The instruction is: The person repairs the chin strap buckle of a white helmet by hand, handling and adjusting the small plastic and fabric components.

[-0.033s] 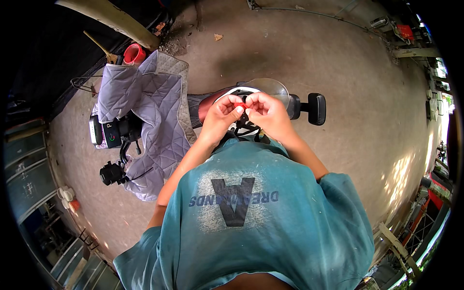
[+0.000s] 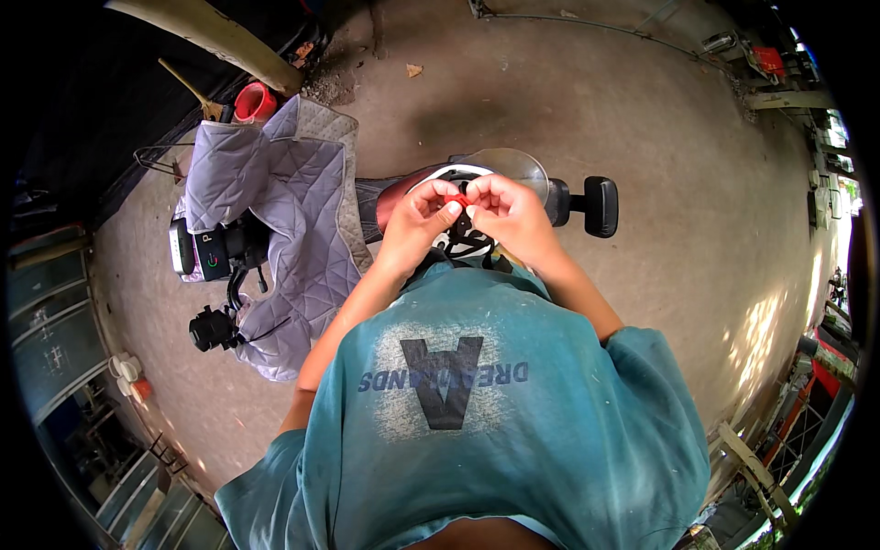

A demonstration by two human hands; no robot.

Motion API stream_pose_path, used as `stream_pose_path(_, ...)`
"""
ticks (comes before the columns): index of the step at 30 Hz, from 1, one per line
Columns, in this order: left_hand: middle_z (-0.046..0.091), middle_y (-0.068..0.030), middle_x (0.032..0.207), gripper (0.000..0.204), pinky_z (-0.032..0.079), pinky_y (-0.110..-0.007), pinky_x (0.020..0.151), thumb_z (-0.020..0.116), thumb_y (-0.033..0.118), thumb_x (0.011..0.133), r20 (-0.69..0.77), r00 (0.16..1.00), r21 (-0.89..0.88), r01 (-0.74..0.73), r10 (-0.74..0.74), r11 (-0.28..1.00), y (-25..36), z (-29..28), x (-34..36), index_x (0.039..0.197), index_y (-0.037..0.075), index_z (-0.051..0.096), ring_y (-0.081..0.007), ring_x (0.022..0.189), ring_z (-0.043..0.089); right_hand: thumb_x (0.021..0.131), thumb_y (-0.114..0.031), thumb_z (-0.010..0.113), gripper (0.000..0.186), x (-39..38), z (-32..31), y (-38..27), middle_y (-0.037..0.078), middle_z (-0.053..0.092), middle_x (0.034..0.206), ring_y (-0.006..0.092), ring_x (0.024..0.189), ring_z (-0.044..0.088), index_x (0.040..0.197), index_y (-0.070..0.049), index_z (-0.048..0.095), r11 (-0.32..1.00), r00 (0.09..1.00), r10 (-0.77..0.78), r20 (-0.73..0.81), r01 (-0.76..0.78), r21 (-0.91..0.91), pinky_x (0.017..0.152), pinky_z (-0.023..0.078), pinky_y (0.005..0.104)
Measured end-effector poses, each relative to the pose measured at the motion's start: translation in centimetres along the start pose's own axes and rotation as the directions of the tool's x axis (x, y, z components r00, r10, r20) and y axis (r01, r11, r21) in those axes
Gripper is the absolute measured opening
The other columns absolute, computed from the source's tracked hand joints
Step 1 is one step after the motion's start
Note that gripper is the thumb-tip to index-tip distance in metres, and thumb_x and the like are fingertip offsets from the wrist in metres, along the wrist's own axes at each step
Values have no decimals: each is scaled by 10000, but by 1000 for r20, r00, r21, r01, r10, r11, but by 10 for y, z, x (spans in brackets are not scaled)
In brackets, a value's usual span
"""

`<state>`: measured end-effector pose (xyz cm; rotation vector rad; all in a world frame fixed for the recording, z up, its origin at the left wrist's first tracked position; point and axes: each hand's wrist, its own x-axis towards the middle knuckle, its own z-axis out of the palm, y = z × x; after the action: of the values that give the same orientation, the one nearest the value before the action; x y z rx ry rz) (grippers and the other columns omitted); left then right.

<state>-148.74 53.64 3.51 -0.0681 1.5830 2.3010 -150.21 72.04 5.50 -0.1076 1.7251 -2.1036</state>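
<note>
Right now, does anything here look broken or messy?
Nothing looks broken. Both hands, left hand and right hand, pinch a small red piece over the scooter. The grey quilted cover hangs rumpled over its handlebars.

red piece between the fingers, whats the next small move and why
Probably keep working the red piece with the fingertips over the scooter. Both the left hand and right hand pinch it together, and it is too small to tell its state.

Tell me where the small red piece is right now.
In the head view, the small red piece is pinched between the left hand and right hand, above the scooter's round mirror.
</note>
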Motion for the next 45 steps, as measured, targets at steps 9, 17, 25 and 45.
stream_pose_path(9,645,-16,990,155,475,-232,812,647,83,936,-73,995,64,-62,66,996,8,10,1,1072,15,614,-69,904,574,892,-23,650,136,2,-4,-9,-3,625,928,52,813,595,1022,-1,615,995,998,66,-12,-65,80,687,486,210)
stream_pose_path(17,636,-7,980,135,463,-230,825,615,84,951,-20,1000,-9,-1,1,1000,6,7,4,1075,33,608,-70,910,578,895,-10,645,174,-1,1,-14,34,641,929,76,803,619,1057,0,582,993,999,33,-29,-30,114,660,491,221)
stream_pose_path(25,618,21,983,114,432,-208,791,600,104,961,-77,995,-157,57,-69,986,6,14,5,1065,56,600,-57,910,563,871,12,669,101,-2,15,-7,34,657,887,85,766,618,950,5,607,845,906,-366,-214,226,-485,641,494,228)
stream_pose_path(45,630,-7,973,113,456,-238,816,593,43,946,-30,999,72,-28,30,997,3,19,1,1058,30,602,-80,891,562,946,-41,579,145,1,-5,-7,59,661,909,105,762,648,1079,16,590,999,994,4,-108,-9,-46,650,520,244)
